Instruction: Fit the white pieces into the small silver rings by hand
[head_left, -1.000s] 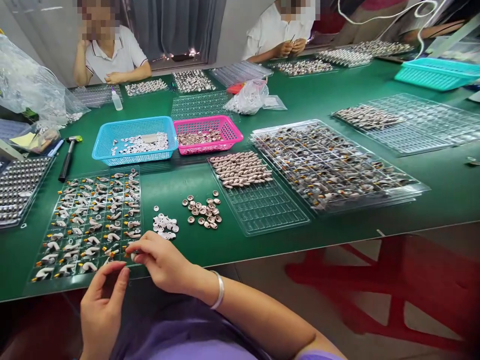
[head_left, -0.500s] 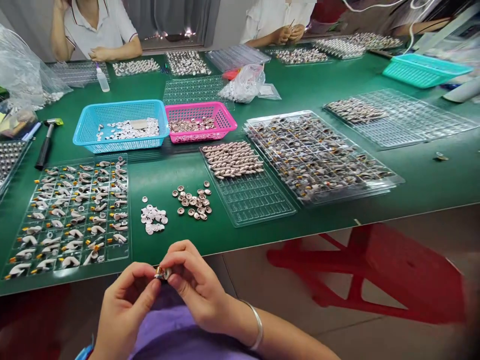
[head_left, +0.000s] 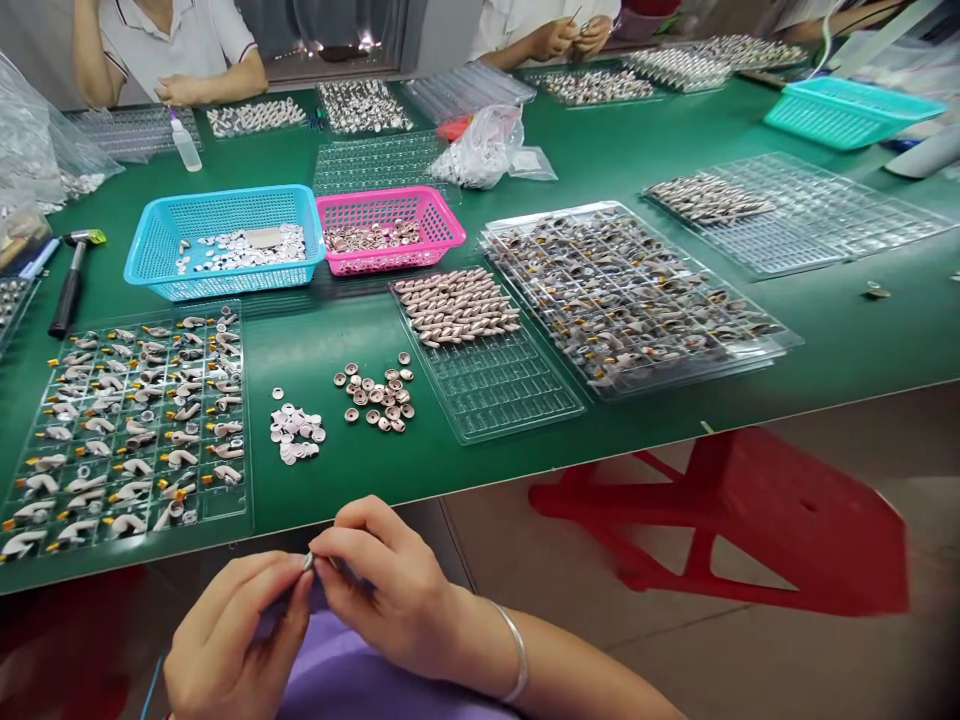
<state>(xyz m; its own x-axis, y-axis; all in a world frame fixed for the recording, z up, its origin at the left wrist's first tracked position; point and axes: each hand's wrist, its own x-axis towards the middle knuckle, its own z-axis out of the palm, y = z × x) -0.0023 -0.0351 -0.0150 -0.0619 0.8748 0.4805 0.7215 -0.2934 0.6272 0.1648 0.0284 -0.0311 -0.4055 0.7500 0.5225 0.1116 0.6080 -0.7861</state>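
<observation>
My left hand [head_left: 238,622] and my right hand [head_left: 390,585] meet in front of my lap, just off the table's near edge. Between their fingertips is a small earbud piece [head_left: 308,562], pinched from both sides and mostly covered by the fingers; only a pale grey sliver shows. On the table beyond lie a pile of white round discs [head_left: 296,432] and loose beige round caps [head_left: 379,395]. Left of them, a clear tray [head_left: 249,480] carries curved earbud housings with orange tabs.
Behind stand a blue basket [head_left: 135,250] and a pink basket [head_left: 457,235]. A hammer [head_left: 69,285] lies far left. Right are a half-filled tray [head_left: 517,400], stacked full trays [head_left: 637,300] and, below the edge, a red stool [head_left: 795,530]. Two people sit opposite.
My hands have turned the small piece, so less of it shows and the fingertips are closer together. The view has shifted slightly, moving the table's things left and mostly up.
</observation>
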